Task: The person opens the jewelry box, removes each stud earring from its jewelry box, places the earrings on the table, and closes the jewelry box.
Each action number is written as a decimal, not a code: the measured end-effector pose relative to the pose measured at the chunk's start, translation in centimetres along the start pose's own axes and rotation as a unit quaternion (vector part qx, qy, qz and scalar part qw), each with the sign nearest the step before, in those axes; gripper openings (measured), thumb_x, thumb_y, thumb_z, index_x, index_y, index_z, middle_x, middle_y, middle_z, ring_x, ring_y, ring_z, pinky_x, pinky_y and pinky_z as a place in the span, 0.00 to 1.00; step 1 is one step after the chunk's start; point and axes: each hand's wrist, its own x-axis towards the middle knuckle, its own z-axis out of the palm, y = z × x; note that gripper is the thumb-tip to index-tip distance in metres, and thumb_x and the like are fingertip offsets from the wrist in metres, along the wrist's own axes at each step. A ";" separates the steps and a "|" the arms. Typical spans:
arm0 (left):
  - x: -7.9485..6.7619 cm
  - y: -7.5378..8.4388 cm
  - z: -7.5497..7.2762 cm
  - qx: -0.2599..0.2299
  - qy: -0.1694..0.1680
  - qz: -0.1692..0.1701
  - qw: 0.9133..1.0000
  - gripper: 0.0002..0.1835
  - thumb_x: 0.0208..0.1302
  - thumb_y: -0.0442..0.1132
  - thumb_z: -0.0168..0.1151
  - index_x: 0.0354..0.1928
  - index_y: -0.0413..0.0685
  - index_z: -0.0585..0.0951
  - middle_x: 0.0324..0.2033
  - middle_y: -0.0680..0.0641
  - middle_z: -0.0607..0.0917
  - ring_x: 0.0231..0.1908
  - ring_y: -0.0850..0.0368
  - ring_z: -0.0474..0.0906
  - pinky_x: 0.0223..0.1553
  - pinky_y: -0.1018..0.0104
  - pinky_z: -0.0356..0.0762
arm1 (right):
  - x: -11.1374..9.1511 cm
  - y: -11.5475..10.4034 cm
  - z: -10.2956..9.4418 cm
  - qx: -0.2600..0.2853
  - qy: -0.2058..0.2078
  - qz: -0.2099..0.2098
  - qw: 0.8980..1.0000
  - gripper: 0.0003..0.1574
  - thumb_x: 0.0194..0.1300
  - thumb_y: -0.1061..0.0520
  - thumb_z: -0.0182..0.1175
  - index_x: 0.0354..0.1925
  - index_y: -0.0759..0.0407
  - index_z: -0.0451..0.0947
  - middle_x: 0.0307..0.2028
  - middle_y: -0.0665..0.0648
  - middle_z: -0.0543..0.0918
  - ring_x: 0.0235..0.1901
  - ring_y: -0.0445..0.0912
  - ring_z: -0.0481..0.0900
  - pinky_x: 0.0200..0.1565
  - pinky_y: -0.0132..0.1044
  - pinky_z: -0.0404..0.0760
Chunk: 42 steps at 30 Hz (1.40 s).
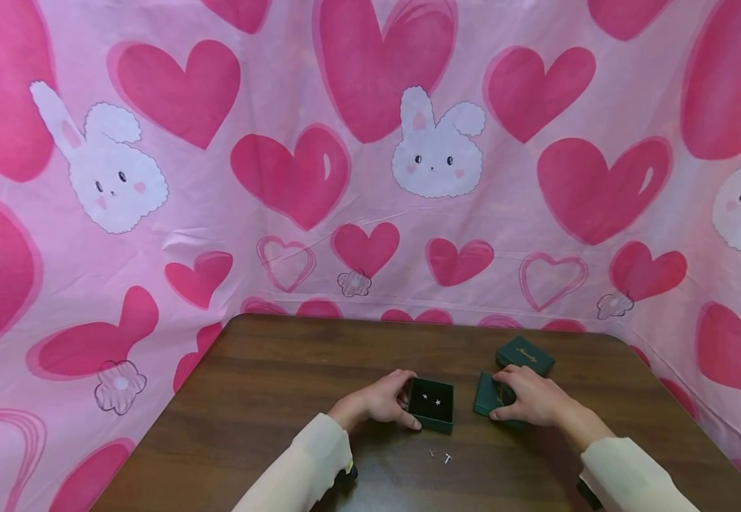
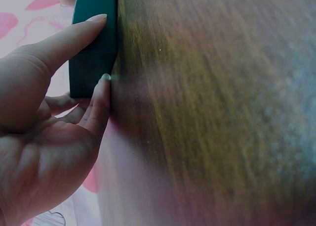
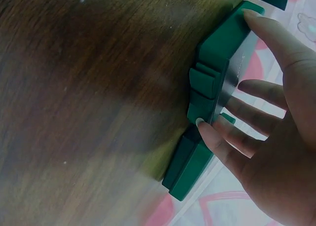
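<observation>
Pale-sleeved hands [image 1: 383, 400] [image 1: 532, 398] grip green boxes [image 1: 433, 424] [image 1: 484, 395] near gold “Jewelry” lettering [image 1: 527, 353].

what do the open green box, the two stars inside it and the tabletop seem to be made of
Open green box: probably matte cardboard, given its crisp, flat walls.
Two stars: likely polished metal, being bright and silvery.
Tabletop: streaky brown grain and soft glare suggest satin wood or laminate.
</observation>
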 end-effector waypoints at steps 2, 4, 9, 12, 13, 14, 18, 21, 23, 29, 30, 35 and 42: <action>0.0 0.0 0.0 0.000 0.001 0.000 1.000 0.36 0.50 0.34 0.82 0.60 0.47 0.73 0.45 0.51 0.72 0.44 0.54 0.72 0.47 0.66 0.73 | 0.0 0.0 0.0 -0.002 0.000 0.000 1.000 0.49 0.50 0.32 0.76 0.59 0.63 0.80 0.59 0.66 0.78 0.59 0.65 0.75 0.49 0.71 0.76; 0.0 0.0 0.0 0.002 0.001 0.003 1.000 0.36 0.50 0.34 0.82 0.60 0.47 0.73 0.45 0.51 0.72 0.43 0.55 0.72 0.46 0.67 0.73 | 0.0 -0.1 0.0 -0.002 -0.003 0.001 1.000 0.49 0.50 0.32 0.76 0.59 0.63 0.80 0.60 0.66 0.78 0.59 0.65 0.74 0.50 0.71 0.76; 0.1 0.0 0.1 0.009 0.001 0.010 1.000 0.38 0.50 0.34 0.82 0.61 0.45 0.72 0.45 0.51 0.72 0.41 0.57 0.72 0.44 0.69 0.72 | -0.1 -0.4 -0.2 -0.003 -0.004 0.002 1.000 0.48 0.50 0.33 0.77 0.59 0.63 0.80 0.60 0.65 0.78 0.59 0.64 0.74 0.50 0.70 0.76; 0.1 0.0 0.1 0.010 0.002 0.013 1.000 0.38 0.50 0.34 0.82 0.62 0.44 0.72 0.45 0.51 0.72 0.41 0.58 0.72 0.44 0.69 0.73 | -0.2 -0.6 -0.2 -0.006 0.002 -0.001 1.000 0.45 0.50 0.34 0.77 0.57 0.61 0.81 0.58 0.63 0.78 0.56 0.61 0.74 0.49 0.67 0.78; 0.1 0.0 0.1 0.011 0.003 0.014 1.000 0.38 0.50 0.34 0.82 0.62 0.44 0.72 0.45 0.51 0.72 0.41 0.58 0.72 0.44 0.69 0.73 | -0.2 -0.7 -0.2 -0.007 0.004 -0.003 1.000 0.44 0.50 0.35 0.78 0.56 0.60 0.82 0.57 0.62 0.78 0.55 0.59 0.75 0.49 0.66 0.78; 0.1 -0.1 0.1 0.011 0.003 0.013 1.000 0.38 0.49 0.34 0.82 0.62 0.44 0.72 0.45 0.51 0.72 0.41 0.58 0.72 0.44 0.69 0.73 | -0.2 -0.7 -0.2 -0.007 0.007 -0.004 1.000 0.42 0.50 0.36 0.78 0.56 0.59 0.82 0.56 0.61 0.78 0.54 0.58 0.75 0.49 0.65 0.79; 0.1 -0.1 0.0 0.011 0.003 0.012 1.000 0.38 0.50 0.35 0.82 0.62 0.45 0.72 0.45 0.52 0.72 0.41 0.58 0.72 0.45 0.69 0.73 | 0.0 -1.0 -0.1 0.003 0.010 -0.019 1.000 0.37 0.50 0.40 0.79 0.53 0.59 0.83 0.54 0.60 0.78 0.52 0.56 0.76 0.49 0.62 0.80; 0.1 -0.1 -0.1 0.009 0.001 0.013 1.000 0.38 0.50 0.35 0.82 0.62 0.45 0.72 0.45 0.52 0.72 0.42 0.58 0.72 0.45 0.68 0.73 | 0.1 -1.2 -0.1 0.014 0.005 -0.030 0.999 0.34 0.51 0.45 0.80 0.52 0.60 0.83 0.51 0.60 0.79 0.50 0.55 0.77 0.51 0.60 0.80; 0.1 -0.1 -0.1 0.009 0.000 0.015 1.000 0.37 0.50 0.35 0.82 0.61 0.45 0.72 0.45 0.51 0.72 0.42 0.57 0.72 0.45 0.68 0.73 | 0.2 -1.4 0.0 0.018 0.002 -0.033 0.999 0.32 0.52 0.48 0.80 0.51 0.60 0.83 0.51 0.58 0.79 0.50 0.53 0.77 0.54 0.57 0.80; 0.1 -0.2 0.0 0.021 -0.004 0.021 1.000 0.37 0.51 0.36 0.82 0.62 0.43 0.71 0.45 0.50 0.72 0.41 0.58 0.71 0.45 0.68 0.73 | 0.3 -1.8 0.2 0.024 0.004 -0.064 0.998 0.26 0.54 0.53 0.79 0.48 0.59 0.82 0.49 0.59 0.79 0.48 0.54 0.78 0.54 0.57 0.79; 0.1 -0.3 0.0 0.022 -0.004 0.023 0.999 0.37 0.51 0.36 0.81 0.62 0.43 0.71 0.45 0.50 0.72 0.41 0.58 0.71 0.45 0.68 0.73 | 0.3 -1.8 0.3 0.027 0.006 -0.071 0.997 0.25 0.54 0.54 0.79 0.48 0.58 0.81 0.49 0.58 0.79 0.47 0.54 0.78 0.53 0.57 0.79; 0.3 -0.4 0.1 0.020 -0.001 0.019 1.000 0.37 0.51 0.37 0.82 0.61 0.44 0.72 0.45 0.50 0.72 0.41 0.58 0.71 0.44 0.67 0.73 | 0.3 -2.0 0.5 0.036 0.009 -0.091 0.995 0.20 0.56 0.57 0.77 0.46 0.57 0.81 0.46 0.55 0.78 0.46 0.51 0.78 0.52 0.55 0.79; 0.2 -0.1 0.0 0.021 -0.002 0.010 1.000 0.37 0.51 0.36 0.81 0.61 0.45 0.72 0.45 0.51 0.72 0.42 0.58 0.71 0.46 0.68 0.73 | 0.5 -2.2 0.2 0.043 0.007 -0.119 0.992 0.17 0.57 0.60 0.75 0.45 0.57 0.82 0.47 0.55 0.79 0.48 0.54 0.78 0.52 0.57 0.79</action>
